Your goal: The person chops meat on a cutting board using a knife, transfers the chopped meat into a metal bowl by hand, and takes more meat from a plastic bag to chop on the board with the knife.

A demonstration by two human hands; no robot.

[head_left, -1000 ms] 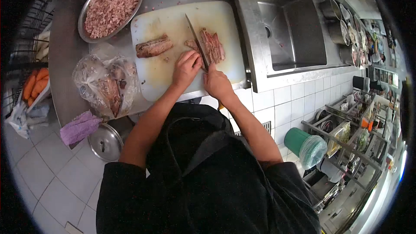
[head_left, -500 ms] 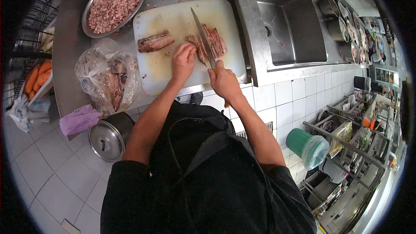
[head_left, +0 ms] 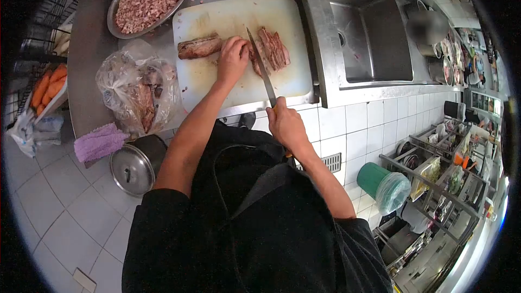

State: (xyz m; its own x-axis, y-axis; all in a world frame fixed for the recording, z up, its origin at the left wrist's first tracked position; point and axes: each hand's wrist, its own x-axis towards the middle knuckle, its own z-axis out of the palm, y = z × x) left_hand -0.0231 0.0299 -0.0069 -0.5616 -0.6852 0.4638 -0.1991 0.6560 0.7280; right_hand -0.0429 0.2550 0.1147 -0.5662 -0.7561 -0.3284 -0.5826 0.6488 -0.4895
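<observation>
My right hand (head_left: 286,125) is closed round the handle of a long knife (head_left: 262,68), whose blade points away from me over the cutting board (head_left: 217,97). Against the blade's left side lies a narrow piece of meat (head_left: 255,65), and my left hand (head_left: 234,61) rests on its upper part with fingers bent together. Right of the blade sits a pile of cut meat strips (head_left: 275,49). A thick brown piece of meat (head_left: 199,46) lies on the board's left part, just beside my left hand.
A metal bowl (head_left: 112,19) of diced meat stands at the upper left. Below it is a clear plastic bag (head_left: 116,84) with meat. A purple cloth (head_left: 100,142) hangs at the counter's edge, near a lidded pot (head_left: 132,171). A sink (head_left: 374,43) is on the right.
The knife has shifted and its handle has come nearer me with my right hand. My left hand has moved up onto the narrow piece. The cut strips now lie apart from the blade.
</observation>
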